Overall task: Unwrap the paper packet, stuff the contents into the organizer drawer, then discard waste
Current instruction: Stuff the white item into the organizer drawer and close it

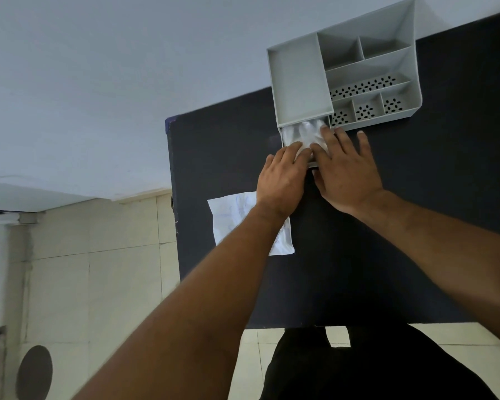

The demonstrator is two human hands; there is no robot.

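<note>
A grey desk organizer [370, 67] stands at the far edge of the dark table [416, 226]. Its drawer [283, 137] is pulled out toward me and holds crinkled clear plastic contents [302, 132]. My left hand [283, 177] lies flat with its fingertips pressing on the plastic at the drawer's front. My right hand [347, 168] rests beside it, fingers spread over the drawer's right side and the plastic. The unfolded white paper wrapper [234, 215] lies on the table under my left forearm.
The table's left edge [172, 197] drops to a tiled floor. A pale wall runs behind the organizer. A round dark object [35, 370] sits on the floor at lower left. My dark trousers show below the table's near edge.
</note>
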